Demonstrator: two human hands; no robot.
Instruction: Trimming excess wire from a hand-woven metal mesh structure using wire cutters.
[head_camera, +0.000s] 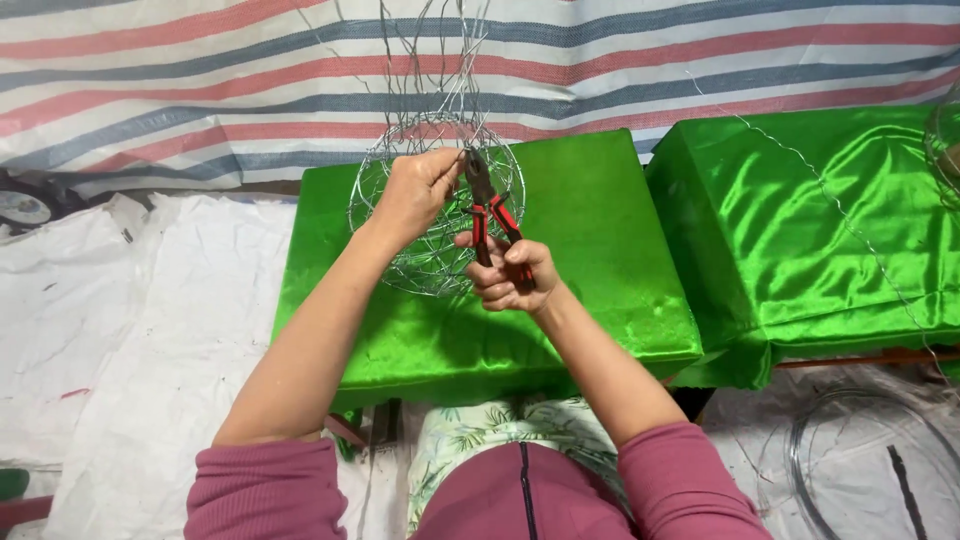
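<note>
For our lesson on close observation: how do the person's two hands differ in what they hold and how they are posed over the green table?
The left hand grips the round wire basket frame at its upper rim; the right hand holds red-and-black pliers by the handles. The left hand sits higher and further from the body; the right hand sits lower and nearer. Both are bare, closed in a grip, with pink sleeves pushed up, above the green cloth-covered table.

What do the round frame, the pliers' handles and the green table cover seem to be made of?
Round frame: thin bare metal wire, silvery, bent and twisted into an open mesh. The left hand grips it.
Pliers, held in the right hand: dark metal head; handles look coated in red and black plastic or rubber.
Green cover: probably satin-like fabric, glossy, with creases and bright highlights.
</note>
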